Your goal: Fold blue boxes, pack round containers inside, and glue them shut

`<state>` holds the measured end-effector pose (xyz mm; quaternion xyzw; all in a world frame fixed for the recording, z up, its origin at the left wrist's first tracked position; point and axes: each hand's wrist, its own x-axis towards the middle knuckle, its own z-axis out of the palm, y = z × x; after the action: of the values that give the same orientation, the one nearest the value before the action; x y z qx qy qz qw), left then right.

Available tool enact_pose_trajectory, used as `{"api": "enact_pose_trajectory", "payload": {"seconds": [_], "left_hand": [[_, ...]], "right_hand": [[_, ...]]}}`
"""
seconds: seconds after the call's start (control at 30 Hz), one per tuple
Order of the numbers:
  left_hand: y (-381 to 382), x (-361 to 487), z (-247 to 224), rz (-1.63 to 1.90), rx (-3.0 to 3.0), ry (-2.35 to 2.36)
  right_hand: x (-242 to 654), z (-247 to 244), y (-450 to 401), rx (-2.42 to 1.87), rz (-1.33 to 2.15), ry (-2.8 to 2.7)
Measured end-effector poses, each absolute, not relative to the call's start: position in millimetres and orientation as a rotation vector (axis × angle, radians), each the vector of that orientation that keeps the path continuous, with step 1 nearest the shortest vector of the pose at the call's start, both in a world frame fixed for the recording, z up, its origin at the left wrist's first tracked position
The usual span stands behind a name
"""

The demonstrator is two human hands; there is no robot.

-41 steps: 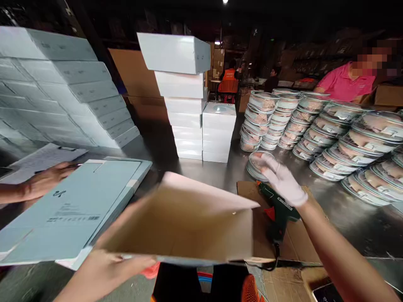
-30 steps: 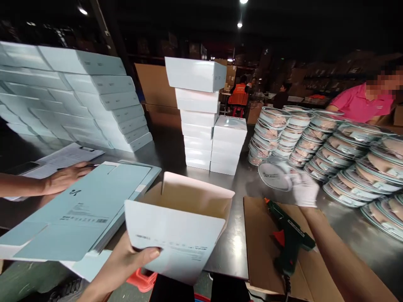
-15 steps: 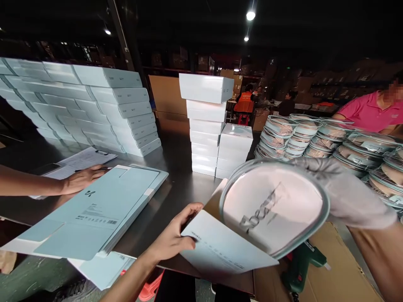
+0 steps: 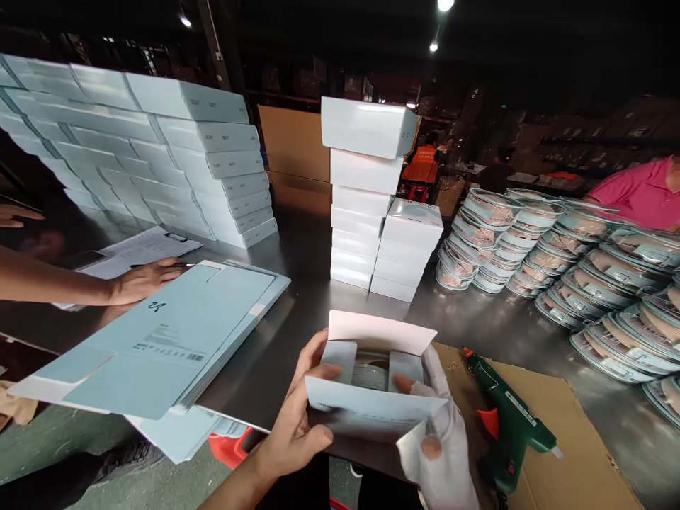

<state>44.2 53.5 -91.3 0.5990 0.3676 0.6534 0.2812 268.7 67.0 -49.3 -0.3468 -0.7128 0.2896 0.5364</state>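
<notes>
Between my hands is a pale blue carton (image 4: 366, 414), its two long flaps raised and its short side flaps folded inward. A round clear-and-blue pouch (image 4: 372, 372) lies inside, visible only through the gap between the side flaps. My left hand (image 4: 295, 421) grips the carton's left end, thumb low on the near side and fingers on the left side flap. On the right end is my right hand (image 4: 443, 425), in a white glove with bare fingertips. One of its fingers presses the right side flap; its thumb is on the near face.
A green glue gun (image 4: 510, 418) lies on flat cardboard (image 4: 574, 439) at right. Flat cartons (image 4: 175, 333) are piled at left beside another person's hand (image 4: 143, 280) and papers. Finished-looking boxes (image 4: 366, 166) and round pouches (image 4: 584, 276) stand in stacks behind.
The round pouch has gone from my right hand down into the carton. My right hand has moved left and down onto the carton, whose side flaps are now folded in. The view has shifted slightly.
</notes>
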Motion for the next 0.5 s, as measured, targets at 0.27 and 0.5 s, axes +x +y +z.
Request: {"api": "enact_pose_trajectory", "payload": {"seconds": [0.27, 0.5], "left_hand": [[48.5, 56.6, -58.5, 1.718, 1.372, 1.247], [54.5, 10.0, -56.0, 1.136, 1.703, 1.308]], "right_hand": [[231.0, -44.9, 58.4, -1.054, 0.889, -1.303], [358.1, -23.5, 68.8, -1.868, 0.379, -1.471]]}}
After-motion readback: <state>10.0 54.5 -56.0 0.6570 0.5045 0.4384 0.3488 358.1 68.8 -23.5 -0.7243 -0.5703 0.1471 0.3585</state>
